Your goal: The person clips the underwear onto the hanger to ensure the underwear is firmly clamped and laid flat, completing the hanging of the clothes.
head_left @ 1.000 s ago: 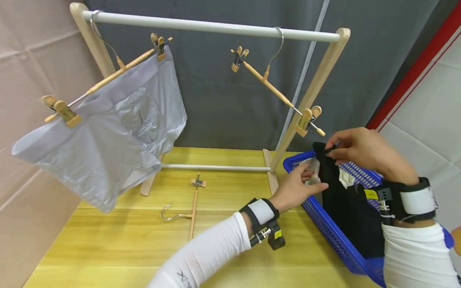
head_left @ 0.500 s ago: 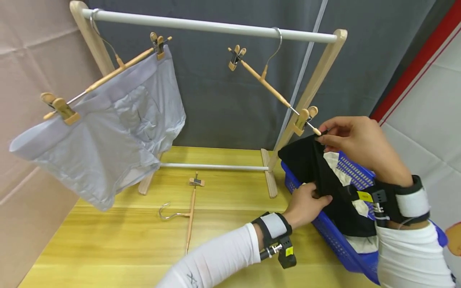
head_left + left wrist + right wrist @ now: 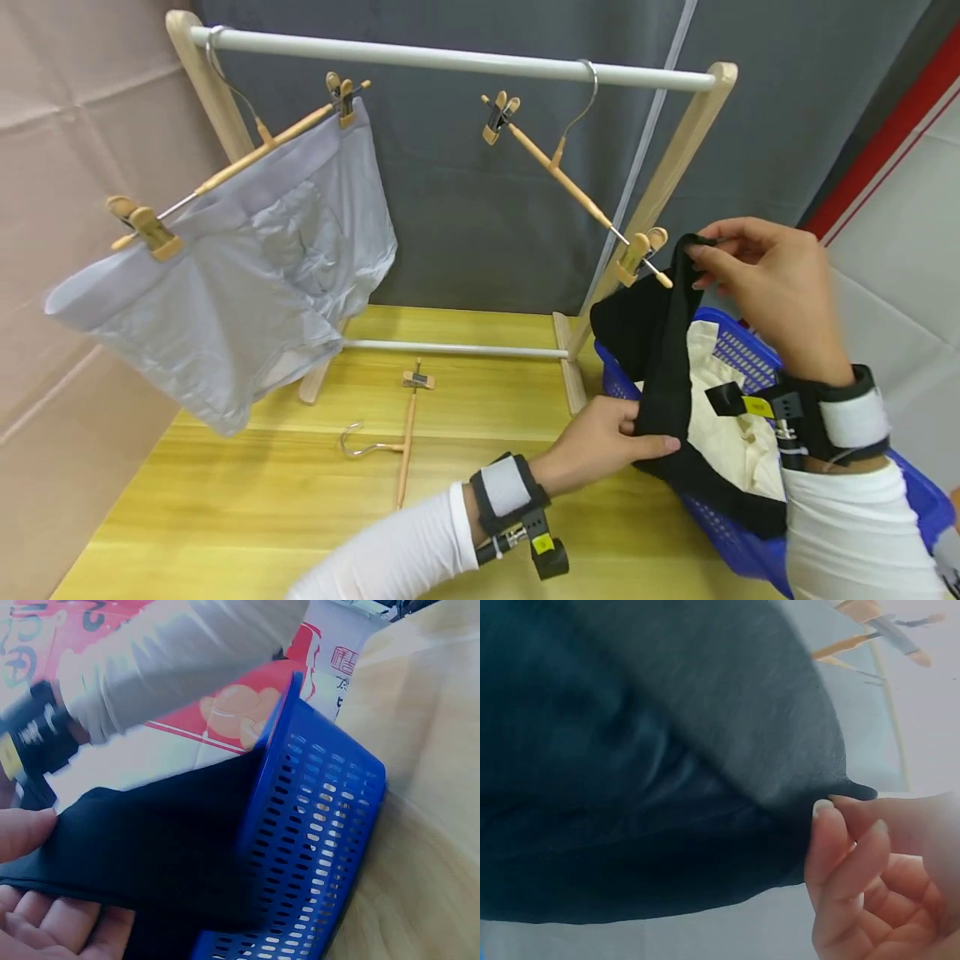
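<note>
A black garment (image 3: 663,375) with a broad band is stretched between both hands over the blue basket (image 3: 723,537). My right hand (image 3: 783,283) pinches its upper corner between thumb and fingertips, as the right wrist view confirms. Lower down, my left hand (image 3: 596,442) grips the band, thumb (image 3: 22,834) on the near side and fingers (image 3: 67,922) behind. Part of the garment hangs over the basket's rim. Close to the right hand is a clip hanger (image 3: 558,171) with nothing clipped on it, hooked on the rack's white rail (image 3: 450,57).
Cream cloth (image 3: 738,437) lies in the basket. Grey-white shorts (image 3: 255,258) hang from another clip hanger (image 3: 247,162) at the rack's left. A third hanger (image 3: 407,442) lies on the wooden table (image 3: 247,508). The rack's right post (image 3: 660,192) stands just behind the basket.
The black garment has been lifted out of the basket and spread, uncovering the cream cloth. My right hand has risen with its corner; my left hand has moved lower and grips the band.
</note>
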`<state>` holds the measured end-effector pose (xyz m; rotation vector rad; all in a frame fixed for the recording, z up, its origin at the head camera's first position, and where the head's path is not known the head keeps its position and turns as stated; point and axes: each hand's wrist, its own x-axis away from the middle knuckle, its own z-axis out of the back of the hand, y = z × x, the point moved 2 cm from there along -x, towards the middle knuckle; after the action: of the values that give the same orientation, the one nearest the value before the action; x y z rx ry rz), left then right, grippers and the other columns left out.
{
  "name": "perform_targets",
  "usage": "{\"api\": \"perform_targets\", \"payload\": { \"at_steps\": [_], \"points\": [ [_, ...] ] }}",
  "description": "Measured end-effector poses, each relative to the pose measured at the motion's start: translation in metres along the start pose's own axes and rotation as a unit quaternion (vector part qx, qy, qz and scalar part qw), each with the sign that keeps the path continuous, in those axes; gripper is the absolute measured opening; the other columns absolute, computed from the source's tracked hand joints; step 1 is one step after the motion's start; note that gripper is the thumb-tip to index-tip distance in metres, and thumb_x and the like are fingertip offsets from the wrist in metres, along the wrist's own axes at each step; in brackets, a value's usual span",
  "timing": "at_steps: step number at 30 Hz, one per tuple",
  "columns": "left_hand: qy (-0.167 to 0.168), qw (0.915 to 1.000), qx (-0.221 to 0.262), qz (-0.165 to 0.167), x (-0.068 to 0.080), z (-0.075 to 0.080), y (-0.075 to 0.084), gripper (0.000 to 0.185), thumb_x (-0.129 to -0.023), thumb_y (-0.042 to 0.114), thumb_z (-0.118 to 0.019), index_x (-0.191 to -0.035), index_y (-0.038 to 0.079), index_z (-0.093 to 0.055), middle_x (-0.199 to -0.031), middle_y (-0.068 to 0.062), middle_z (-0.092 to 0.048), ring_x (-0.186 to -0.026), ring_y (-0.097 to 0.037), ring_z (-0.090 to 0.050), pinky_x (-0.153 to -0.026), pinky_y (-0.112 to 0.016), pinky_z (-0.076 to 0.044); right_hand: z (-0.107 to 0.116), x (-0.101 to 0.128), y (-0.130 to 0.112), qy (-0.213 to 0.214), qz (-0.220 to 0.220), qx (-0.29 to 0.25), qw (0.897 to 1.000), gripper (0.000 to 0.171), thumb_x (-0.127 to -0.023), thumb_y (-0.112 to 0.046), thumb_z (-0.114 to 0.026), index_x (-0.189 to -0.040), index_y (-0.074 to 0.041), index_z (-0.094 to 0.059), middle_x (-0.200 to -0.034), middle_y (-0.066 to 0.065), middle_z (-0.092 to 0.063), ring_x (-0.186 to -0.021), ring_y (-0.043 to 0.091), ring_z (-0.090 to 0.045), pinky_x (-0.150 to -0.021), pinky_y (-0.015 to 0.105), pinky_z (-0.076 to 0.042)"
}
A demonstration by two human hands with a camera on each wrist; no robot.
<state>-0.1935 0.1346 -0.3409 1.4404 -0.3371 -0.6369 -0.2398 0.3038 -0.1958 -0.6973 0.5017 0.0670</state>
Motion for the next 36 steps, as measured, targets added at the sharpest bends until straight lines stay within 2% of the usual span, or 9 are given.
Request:
{"api": "perform_targets", "payload": {
  "at_steps": [2, 5, 9, 13, 18, 21, 24, 29, 36],
  "points": [
    [-0.001, 0.9997, 0.021, 0.013, 0.012, 0.003, 0.004, 0.049, -0.087, 0.018, -0.072, -0.06, 0.009, -0.032, -0.051, 0.006, -0.021, -0.043, -0.005, -0.018, -0.044, -0.019, -0.016, -0.007, -0.004, 0.003, -0.01, 0.0, -0.009, 1.0, 0.032, -0.089, -0.035, -0.068, -0.108, -0.009, -0.067, -0.072, -0.004, -0.066, -0.058, 0.007, -0.061, -0.047, 0.022, -0.045],
    [-0.012, 0.9979, 0.052, 0.036, 0.031, 0.001, 0.011, 0.034, -0.088, 0.016, -0.071, -0.064, 0.003, -0.05, -0.048, 0.009, -0.032, -0.041, -0.004, -0.021, -0.041, -0.019, -0.018, -0.021, -0.009, 0.008, -0.04, 0.005, -0.02, 0.999, 0.03, -0.091, -0.028, -0.067, -0.109, -0.005, -0.065, -0.072, -0.005, -0.066, -0.058, 0.007, -0.063, -0.052, 0.019, -0.048],
    [-0.049, 0.9958, 0.042, 0.065, 0.058, -0.004, 0.016, 0.014, -0.088, 0.014, -0.07, -0.087, 0.0, -0.068, -0.047, 0.007, -0.047, -0.04, -0.001, -0.027, -0.04, -0.017, -0.024, -0.042, -0.012, 0.012, -0.072, 0.011, -0.033, 0.997, 0.026, -0.092, -0.025, -0.065, -0.103, -0.001, -0.066, -0.071, 0.001, -0.068, -0.057, 0.009, -0.064, -0.051, 0.02, -0.05],
    [-0.074, 0.9923, 0.035, 0.093, 0.083, -0.007, 0.012, 0.014, -0.089, 0.015, -0.07, -0.087, 0.001, -0.069, -0.049, 0.003, -0.054, -0.045, 0.004, -0.04, -0.046, -0.015, -0.035, -0.064, -0.014, 0.012, -0.113, 0.009, -0.057, 0.992, 0.028, -0.092, -0.027, -0.066, -0.1, -0.001, -0.065, -0.076, 0.008, -0.069, -0.06, 0.012, -0.065, -0.054, 0.025, -0.052],
    [-0.058, 0.9871, 0.058, 0.137, 0.106, 0.001, -0.003, 0.018, -0.089, 0.017, -0.069, -0.081, 0.001, -0.068, -0.047, 0.004, -0.048, -0.043, 0.0, -0.043, -0.045, -0.016, -0.036, -0.09, -0.016, 0.01, -0.165, 0.004, -0.057, 0.985, 0.023, -0.091, -0.019, -0.067, -0.104, -0.001, -0.066, -0.083, 0.012, -0.067, -0.067, 0.021, -0.065, -0.06, 0.03, -0.053],
    [-0.047, 0.9854, 0.085, 0.14, 0.116, 0.011, -0.013, 0.013, -0.09, 0.012, -0.067, -0.093, 0.0, -0.071, -0.066, -0.002, -0.067, -0.06, 0.0, -0.059, -0.06, -0.016, -0.047, -0.106, -0.016, 0.009, -0.178, 0.021, -0.012, 0.984, 0.023, -0.09, -0.024, -0.069, -0.103, -0.006, -0.069, -0.078, 0.009, -0.064, -0.067, 0.021, -0.059, -0.06, 0.032, -0.046],
    [-0.044, 0.9808, 0.124, 0.143, 0.124, 0.02, -0.021, 0.018, -0.09, 0.005, -0.064, -0.106, -0.001, -0.07, -0.091, -0.008, -0.072, -0.084, -0.005, -0.065, -0.076, -0.019, -0.049, -0.123, -0.017, 0.011, -0.196, 0.044, 0.012, 0.98, 0.022, -0.089, -0.027, -0.07, -0.101, -0.008, -0.07, -0.075, 0.007, -0.06, -0.064, 0.02, -0.052, -0.057, 0.033, -0.04],
    [-0.036, 0.9758, 0.158, 0.147, 0.14, 0.03, -0.038, 0.02, -0.09, 0.001, -0.061, -0.109, -0.002, -0.068, -0.097, -0.01, -0.071, -0.088, -0.013, -0.067, -0.077, -0.021, -0.051, -0.156, -0.01, 0.017, -0.247, 0.059, 0.004, 0.967, 0.016, -0.087, -0.021, -0.072, -0.094, -0.007, -0.069, -0.077, 0.005, -0.06, -0.061, 0.018, -0.052, -0.056, 0.032, -0.041],
    [-0.04, 0.9748, 0.171, 0.138, 0.177, 0.044, -0.077, 0.025, -0.089, 0.001, -0.057, -0.11, -0.011, -0.063, -0.102, -0.019, -0.068, -0.091, -0.012, -0.065, -0.078, -0.022, -0.051, -0.213, 0.013, 0.024, -0.329, 0.048, -0.026, 0.943, 0.011, -0.085, -0.01, -0.072, -0.09, -0.002, -0.066, -0.08, 0.006, -0.067, -0.061, 0.019, -0.062, -0.055, 0.031, -0.048]
  ]
}}
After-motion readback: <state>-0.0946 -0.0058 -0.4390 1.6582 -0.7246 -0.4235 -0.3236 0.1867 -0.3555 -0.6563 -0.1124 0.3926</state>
